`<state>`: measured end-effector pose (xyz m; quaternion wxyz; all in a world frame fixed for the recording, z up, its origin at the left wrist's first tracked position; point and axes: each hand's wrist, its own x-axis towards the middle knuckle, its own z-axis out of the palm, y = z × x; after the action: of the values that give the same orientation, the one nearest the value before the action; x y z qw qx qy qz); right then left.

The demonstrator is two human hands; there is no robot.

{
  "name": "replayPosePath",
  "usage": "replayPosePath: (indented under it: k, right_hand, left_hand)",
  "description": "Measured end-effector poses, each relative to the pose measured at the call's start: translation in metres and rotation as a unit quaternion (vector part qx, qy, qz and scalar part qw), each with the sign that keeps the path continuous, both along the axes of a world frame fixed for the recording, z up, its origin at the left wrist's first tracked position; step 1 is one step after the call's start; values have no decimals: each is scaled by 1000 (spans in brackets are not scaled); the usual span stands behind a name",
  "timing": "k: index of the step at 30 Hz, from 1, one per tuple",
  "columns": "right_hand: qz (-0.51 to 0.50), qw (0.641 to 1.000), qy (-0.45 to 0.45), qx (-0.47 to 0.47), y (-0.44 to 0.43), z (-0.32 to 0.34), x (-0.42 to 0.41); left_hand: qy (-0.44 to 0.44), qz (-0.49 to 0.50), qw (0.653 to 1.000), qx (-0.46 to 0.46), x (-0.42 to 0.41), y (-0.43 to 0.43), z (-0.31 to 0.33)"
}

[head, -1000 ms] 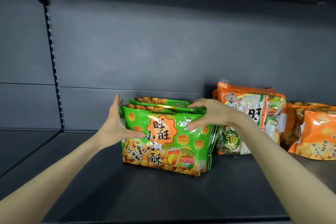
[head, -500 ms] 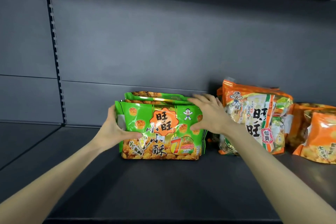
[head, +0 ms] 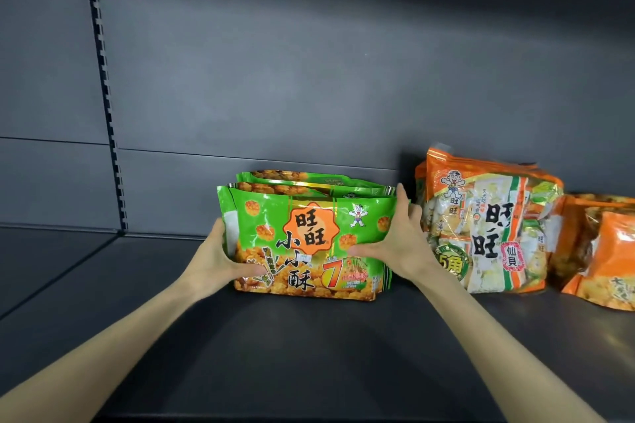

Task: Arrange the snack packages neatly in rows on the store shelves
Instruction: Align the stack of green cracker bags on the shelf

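Note:
Several green snack packages [head: 309, 237] stand upright, one behind another, in a row on the dark shelf [head: 309, 354]. My left hand [head: 213, 257] grips the row's left edge, thumb on the front pack's lower corner and fingers hidden behind it. My right hand [head: 398, 244] holds the right edge, with the thumb lying across the front and the fingers pointing up along the side. An orange and white snack package [head: 491, 227] stands just right of my right hand.
More orange packages [head: 611, 251] lean at the far right edge. A slotted upright [head: 106, 113] runs down the grey back panel [head: 275, 79] at the left. The shelf left of the green packs and in front of them is bare metal.
The green packs have gone from tilted forward to upright and further back. My right hand slid from the top of the packs down to their right edge; my left hand closed on the left edge.

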<state>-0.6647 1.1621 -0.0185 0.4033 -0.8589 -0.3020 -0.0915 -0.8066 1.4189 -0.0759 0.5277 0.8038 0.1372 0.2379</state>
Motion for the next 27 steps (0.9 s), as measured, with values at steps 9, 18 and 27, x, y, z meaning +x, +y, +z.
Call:
replayPosePath:
  k: [9, 18, 27]
  right_hand:
    - [8, 998, -66, 0, 3, -3, 9]
    - [-32, 979, -154, -126, 4, 3, 7]
    - [-30, 963, -130, -234, -1, 26, 0]
  left_hand:
    - [6, 36, 998, 59, 2, -7, -1]
    - [3, 67, 994, 86, -2, -13, 8]
    - [22, 92, 977, 192, -7, -12, 12]
